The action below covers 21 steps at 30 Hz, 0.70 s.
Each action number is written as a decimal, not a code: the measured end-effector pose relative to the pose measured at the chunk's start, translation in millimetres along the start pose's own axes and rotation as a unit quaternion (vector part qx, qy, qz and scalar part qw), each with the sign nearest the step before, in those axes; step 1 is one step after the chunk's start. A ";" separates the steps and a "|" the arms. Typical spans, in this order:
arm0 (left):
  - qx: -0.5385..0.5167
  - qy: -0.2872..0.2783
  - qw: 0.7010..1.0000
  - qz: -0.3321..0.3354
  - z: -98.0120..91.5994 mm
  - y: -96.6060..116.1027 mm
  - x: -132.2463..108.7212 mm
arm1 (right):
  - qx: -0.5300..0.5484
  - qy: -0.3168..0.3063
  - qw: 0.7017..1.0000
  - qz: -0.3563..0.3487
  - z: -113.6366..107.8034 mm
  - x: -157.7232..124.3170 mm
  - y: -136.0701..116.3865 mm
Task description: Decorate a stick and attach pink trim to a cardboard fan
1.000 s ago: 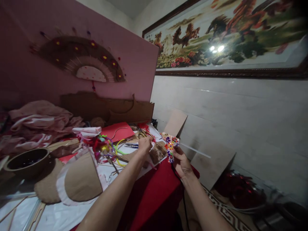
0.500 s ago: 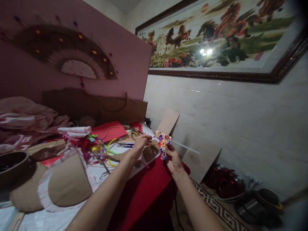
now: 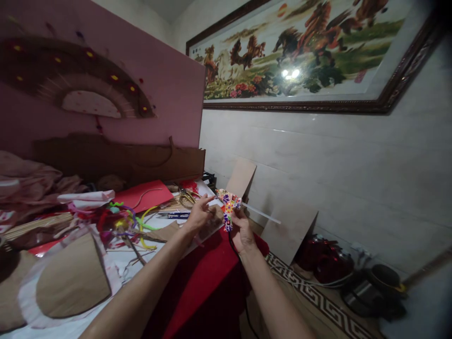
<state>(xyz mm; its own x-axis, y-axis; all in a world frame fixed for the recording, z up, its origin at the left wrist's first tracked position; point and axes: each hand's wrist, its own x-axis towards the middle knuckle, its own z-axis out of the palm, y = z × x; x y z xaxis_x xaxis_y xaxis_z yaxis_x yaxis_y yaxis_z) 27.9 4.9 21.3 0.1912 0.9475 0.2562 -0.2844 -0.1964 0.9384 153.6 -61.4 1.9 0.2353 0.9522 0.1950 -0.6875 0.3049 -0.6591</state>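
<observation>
A glue gun (image 3: 229, 205) with a bright flower pattern is in my right hand (image 3: 243, 231), fingers wrapped round its handle. A whitish glue stick (image 3: 264, 215) juts from its rear, pointing right. Its black cord (image 3: 231, 241) hangs from the handle. My left hand (image 3: 199, 215) is just left of the gun, index finger stretched towards the nozzle and the other fingers partly hidden. Whether that fingertip touches the nozzle I cannot tell. Below and beside the left hand lie blue-handled snips (image 3: 174, 215) and gold-handled scissors (image 3: 187, 198).
A red cloth (image 3: 197, 282) covers the near table side. To the left lie a brown half-round cardboard piece (image 3: 72, 278), coloured pipe cleaners (image 3: 148, 221) and red paper (image 3: 144, 197). A decorated fan (image 3: 92, 102) is on the pink board behind. A kettle (image 3: 370, 292) stands on the floor at right.
The view has turned slightly right, so the surroundings have shifted left. My left index finger is now stretched out more towards the nozzle; my right hand keeps its hold on the glue gun.
</observation>
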 end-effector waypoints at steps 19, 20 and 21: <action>0.318 0.079 0.942 0.073 1.8 -3.9 -4.7 | -0.001 -0.016 1.000 0.003 1.6 -1.0 0.2; 0.337 0.088 0.934 0.077 1.5 -1.5 -6.3 | -0.002 -0.016 1.000 0.002 1.3 -0.8 0.5; 0.355 0.098 0.926 0.080 1.3 1.3 -8.1 | -0.003 -0.016 1.000 0.001 0.8 -0.5 1.0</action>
<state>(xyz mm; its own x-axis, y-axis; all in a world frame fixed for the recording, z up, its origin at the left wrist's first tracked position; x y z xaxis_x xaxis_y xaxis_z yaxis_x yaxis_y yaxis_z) 27.2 -3.4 20.7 0.0052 0.9055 0.4244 0.4077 -0.3894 0.8259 152.2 -61.6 1.8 0.2118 0.9532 0.2156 -0.6846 0.3021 -0.6634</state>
